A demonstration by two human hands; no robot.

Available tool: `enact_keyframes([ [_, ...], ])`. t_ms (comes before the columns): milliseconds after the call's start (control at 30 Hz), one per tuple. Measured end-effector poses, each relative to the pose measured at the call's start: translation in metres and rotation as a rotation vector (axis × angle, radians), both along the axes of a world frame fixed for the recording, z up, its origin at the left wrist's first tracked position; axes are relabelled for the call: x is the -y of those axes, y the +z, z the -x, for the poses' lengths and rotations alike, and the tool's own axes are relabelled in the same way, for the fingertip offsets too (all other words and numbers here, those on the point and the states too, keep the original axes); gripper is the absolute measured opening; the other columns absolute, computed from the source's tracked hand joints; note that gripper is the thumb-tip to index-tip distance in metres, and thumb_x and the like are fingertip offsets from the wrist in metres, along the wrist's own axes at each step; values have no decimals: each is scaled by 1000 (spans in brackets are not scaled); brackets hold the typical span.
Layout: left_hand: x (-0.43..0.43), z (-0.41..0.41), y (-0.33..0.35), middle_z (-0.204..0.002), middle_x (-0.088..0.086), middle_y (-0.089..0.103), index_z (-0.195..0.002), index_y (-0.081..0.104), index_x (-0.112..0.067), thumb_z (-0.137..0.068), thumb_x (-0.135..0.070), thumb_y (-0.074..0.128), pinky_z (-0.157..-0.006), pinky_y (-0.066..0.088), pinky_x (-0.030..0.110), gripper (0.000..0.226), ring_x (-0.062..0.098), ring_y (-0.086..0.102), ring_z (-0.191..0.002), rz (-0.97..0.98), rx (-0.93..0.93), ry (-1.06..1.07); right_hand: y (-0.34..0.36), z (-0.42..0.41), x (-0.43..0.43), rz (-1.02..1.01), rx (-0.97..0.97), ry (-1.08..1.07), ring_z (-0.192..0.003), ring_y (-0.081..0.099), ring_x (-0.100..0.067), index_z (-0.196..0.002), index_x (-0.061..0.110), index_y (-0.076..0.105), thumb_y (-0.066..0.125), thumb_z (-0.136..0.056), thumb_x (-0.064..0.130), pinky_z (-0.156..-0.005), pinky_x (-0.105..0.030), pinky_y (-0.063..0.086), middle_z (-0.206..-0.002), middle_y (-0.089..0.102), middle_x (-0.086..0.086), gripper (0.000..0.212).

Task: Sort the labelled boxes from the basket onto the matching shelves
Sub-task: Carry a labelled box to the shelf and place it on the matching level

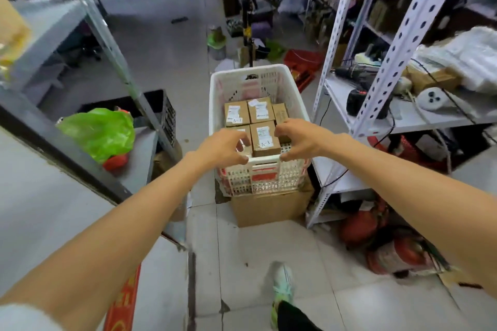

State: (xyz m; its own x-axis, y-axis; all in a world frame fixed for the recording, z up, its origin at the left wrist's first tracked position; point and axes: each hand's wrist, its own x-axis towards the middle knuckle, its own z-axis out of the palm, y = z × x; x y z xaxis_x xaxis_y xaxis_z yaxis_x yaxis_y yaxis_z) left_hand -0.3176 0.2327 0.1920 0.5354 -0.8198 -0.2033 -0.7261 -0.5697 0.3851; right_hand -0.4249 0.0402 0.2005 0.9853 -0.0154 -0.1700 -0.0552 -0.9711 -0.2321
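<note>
Boxes lie packed in the basket, my left hand and right hand curled either side of the front box, grip unclear; stiff, likely light cardboard, so I'd squeeze its sides.

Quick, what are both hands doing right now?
Left hand: fingers curled beside the A-1 box; grip cannot be told.
Right hand: fingers curled at its other side; grip cannot be told.

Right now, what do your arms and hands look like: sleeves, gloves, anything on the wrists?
The left hand and right hand are bare: no gloves, rings or watch visible. Forearms uncovered. A white sleeve edge shows on the left upper arm; the right arm shows none.
</note>
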Motion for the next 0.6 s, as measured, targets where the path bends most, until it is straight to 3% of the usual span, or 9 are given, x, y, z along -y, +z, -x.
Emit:
enact_keyframes([
  [267,62,-87,-10,-99,-7,63,-114,61,-22,-82,-30,72,-82,56,41,35,14,62,-90,-47,-27,49,-7,-90,62,-28,-17,29,-113,51,-22,-126,11,52,75,-77,35,-90,-29,44,-124,54,-5,58],
  [400,81,-129,-24,-106,-1,66,-115,61,-18,-83,-29,73,-85,54,38,36,15,63,-93,-68,-58,81,-14,-137,83,-41,-49,50,-119,50,-22,-129,10,51,77,-78,34,-99,-35,44,-131,53,-6,62],
  [600,88,-194,-63,-108,1,67,-116,61,-16,-83,-25,71,-86,53,37,36,17,64,-93,-122,-148,112,-54,-201,100,-82,-173,32,-118,50,-21,-130,12,50,76,-79,37,-98,-40,46,-132,53,-5,63],
])
